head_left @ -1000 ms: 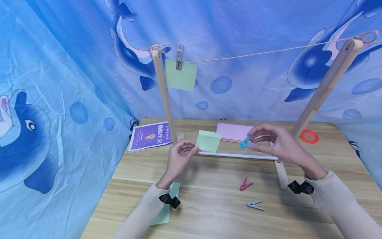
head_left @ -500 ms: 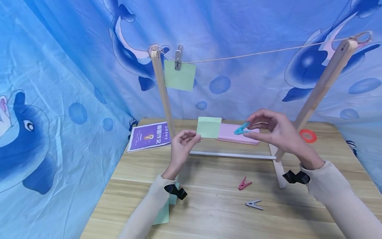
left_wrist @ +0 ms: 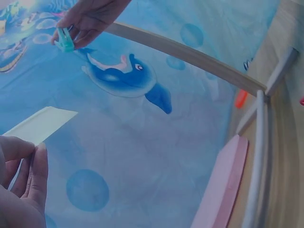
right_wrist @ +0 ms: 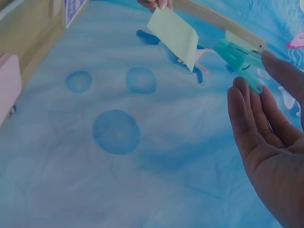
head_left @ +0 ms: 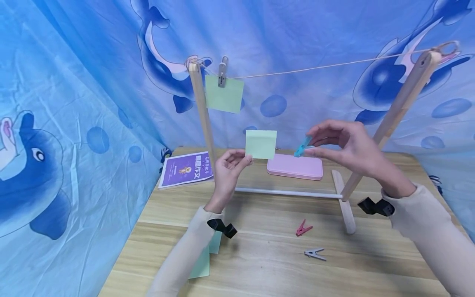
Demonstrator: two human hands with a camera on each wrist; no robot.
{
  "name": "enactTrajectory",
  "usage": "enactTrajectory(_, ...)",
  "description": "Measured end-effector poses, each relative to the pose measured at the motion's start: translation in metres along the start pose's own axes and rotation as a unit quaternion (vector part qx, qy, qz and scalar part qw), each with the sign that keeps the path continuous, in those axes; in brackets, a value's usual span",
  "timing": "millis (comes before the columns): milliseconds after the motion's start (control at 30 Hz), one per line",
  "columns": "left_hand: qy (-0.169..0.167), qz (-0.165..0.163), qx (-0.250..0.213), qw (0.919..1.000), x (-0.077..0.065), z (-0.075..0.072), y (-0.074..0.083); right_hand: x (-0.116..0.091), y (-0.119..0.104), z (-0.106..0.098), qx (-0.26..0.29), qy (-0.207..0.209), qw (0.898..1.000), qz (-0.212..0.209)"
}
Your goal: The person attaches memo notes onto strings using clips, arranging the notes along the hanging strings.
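Observation:
My left hand (head_left: 228, 167) pinches the lower left corner of a pale green paper square (head_left: 261, 144), held upright above the table; the same paper (left_wrist: 40, 124) shows in the left wrist view. My right hand (head_left: 343, 146) pinches a small teal clothespin (head_left: 303, 145) just right of the paper, and that clothespin (right_wrist: 240, 61) shows again at its fingertips in the right wrist view. Above both runs a string (head_left: 326, 65) between two wooden posts, the left post (head_left: 202, 109) and the slanted right post (head_left: 398, 109). Another green paper (head_left: 224, 95) hangs from the string by a grey clothespin (head_left: 222, 71).
On the wooden table (head_left: 259, 264) lie a pink case (head_left: 295, 166), a purple booklet (head_left: 186, 168), a red tape roll, a red clothespin (head_left: 303, 227), a grey clothespin (head_left: 314, 253) and green papers (head_left: 202, 264). A white base rod (head_left: 289, 192) joins the posts. Blue dolphin cloth surrounds the table.
Both hands have risen: the green paper went up toward the string and now stands upright, and the right hand lifted the teal clothespin alongside it.

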State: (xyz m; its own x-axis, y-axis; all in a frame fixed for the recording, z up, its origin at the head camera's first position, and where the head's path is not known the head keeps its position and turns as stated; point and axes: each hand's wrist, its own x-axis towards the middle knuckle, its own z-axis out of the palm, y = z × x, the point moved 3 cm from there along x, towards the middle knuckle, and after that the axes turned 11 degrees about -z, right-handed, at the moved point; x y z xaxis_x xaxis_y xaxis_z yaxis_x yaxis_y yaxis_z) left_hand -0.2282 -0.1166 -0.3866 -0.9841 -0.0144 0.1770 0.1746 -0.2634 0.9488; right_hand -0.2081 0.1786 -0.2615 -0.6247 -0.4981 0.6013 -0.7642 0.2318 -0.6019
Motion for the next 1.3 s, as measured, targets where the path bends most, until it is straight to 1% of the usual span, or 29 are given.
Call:
enactTrajectory(167, 0.003, 0.009, -0.024, 0.9997, 0.007, 0.009, 0.009, 0.015, -0.015, -0.005, -0.003, 0.021, 0.999, -0.041)
enactTrajectory(367, 0.002, 0.022, -0.064, 0.9977, 0.015, 0.015, 0.020, 0.030, -0.032, -0.010, -0.030, 0.034, 0.998, -0.046)
enactTrajectory(433, 0.000, 0.023, -0.072, 0.9971, 0.017, 0.016, 0.023, 0.036, -0.036, -0.012, -0.040, 0.036, 0.997, -0.049)
enactTrajectory(533, -0.005, 0.024, -0.077, 0.9967, 0.019, 0.019, 0.027, 0.044, -0.043, -0.016, -0.057, 0.040, 0.995, -0.066)
enactTrajectory(733, -0.021, 0.033, -0.075, 0.9964, 0.025, 0.027, 0.034, 0.061, -0.055, -0.022, -0.098, 0.043, 0.990, -0.091)
enactTrajectory(867, -0.029, 0.043, -0.082, 0.9953, 0.030, 0.034, 0.039, 0.072, -0.062, -0.025, -0.139, 0.040, 0.983, -0.113)
enactTrajectory(967, -0.035, 0.048, -0.097, 0.9935, 0.033, 0.039, 0.043, 0.080, -0.066, -0.027, -0.166, 0.040, 0.978, -0.123)
enactTrajectory(1100, -0.047, 0.048, -0.120, 0.9904, 0.036, 0.045, 0.049, 0.090, -0.071, -0.030, -0.181, 0.046, 0.974, -0.126)
enactTrajectory(1300, -0.063, 0.045, -0.147, 0.9861, 0.040, 0.051, 0.055, 0.107, -0.080, -0.033, -0.192, 0.057, 0.971, -0.129)
